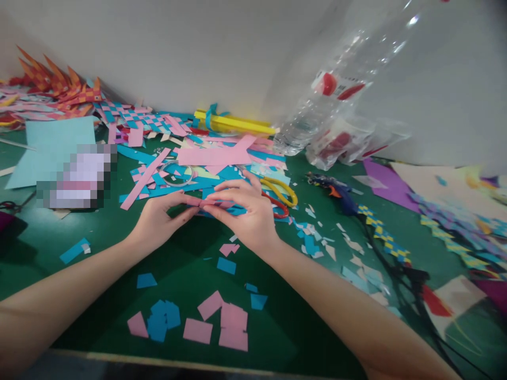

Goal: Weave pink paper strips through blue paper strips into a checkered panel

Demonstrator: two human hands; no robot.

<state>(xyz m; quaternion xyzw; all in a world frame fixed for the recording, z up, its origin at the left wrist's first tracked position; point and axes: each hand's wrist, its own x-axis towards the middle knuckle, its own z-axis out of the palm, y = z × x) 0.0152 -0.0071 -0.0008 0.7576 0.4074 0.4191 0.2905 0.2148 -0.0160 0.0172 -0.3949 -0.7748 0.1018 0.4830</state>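
Note:
Both my hands meet over the middle of the table, pinching a narrow pink paper strip (pixel 193 201). My left hand (pixel 158 216) grips its left end between thumb and fingers. From the other side, my right hand (pixel 247 211) pinches it with thumb and index finger; its other fingers are bent above. Part of the strip is hidden behind the right fingers. Scissors with yellow and red handles (pixel 282 191) lie just right of my right hand. Behind the hands is a pile of blue and pink paper strips (pixel 216 155), with a clear tape roll (pixel 176 174) on it.
Cut pink pieces (pixel 233 324) and blue pieces (pixel 162 319) lie near the front edge. A clear plastic bottle (pixel 336 84) stands at the back right beside plastic cups (pixel 336 138). A hot glue gun (pixel 336 192) with a cable lies right. Woven paper work (pixel 67 87) sits back left.

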